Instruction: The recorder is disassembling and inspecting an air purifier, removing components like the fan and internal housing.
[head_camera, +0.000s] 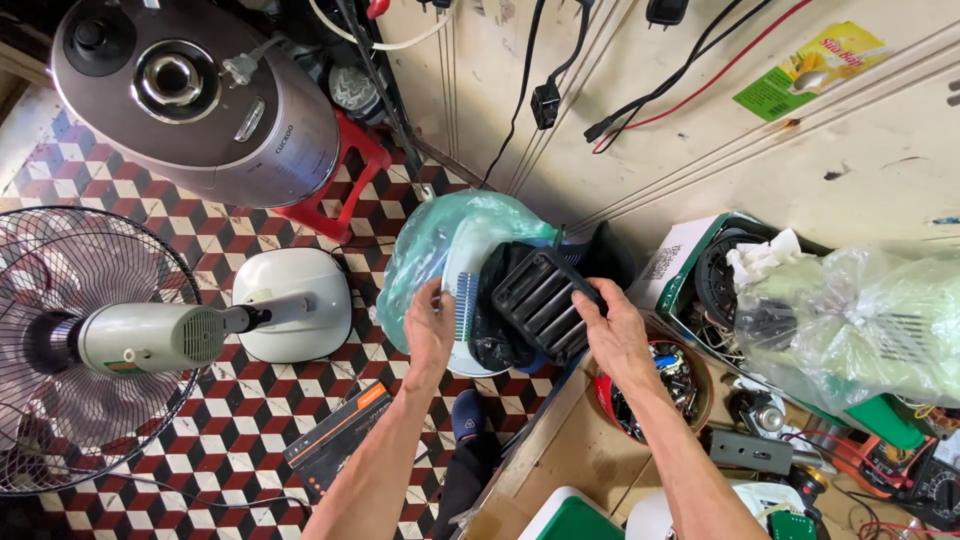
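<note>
At centre frame, 2 bare hands work on a white fan housing (462, 300) half wrapped in a green plastic bag (440, 235); left hand (430, 325) clamps the housing's near rim, fingers curled over the ribbed vent edge, thumb on the bag side; right hand (612, 335) grips the lower right corner of a black slatted grille (540, 295), fingers closed on its edge, grille tilted and lying against the housing with black cloth or plastic under it. At 9 o'clock of the hands, a standing fan (110, 340) lies on the checkered tile floor (240, 400), its white base (292, 303) just beside the bag. At 10 o'clock, a grey rice cooker (190, 95) sits on a red stool (345, 185). At 7 o'clock, a black-orange box (335, 440) on the floor. At 3 o'clock, a cardboard box (680, 260) with parts, then a clear bag (860, 320) of green stuff; just below the right wrist, a red bowl (665, 385) of screws and small bits. At 12 to 1 o'clock, black and red cables (640, 100) hang on the cream wall. At 6 o'clock, a dark blue shoe (468, 415), touching nothing in hand
</note>
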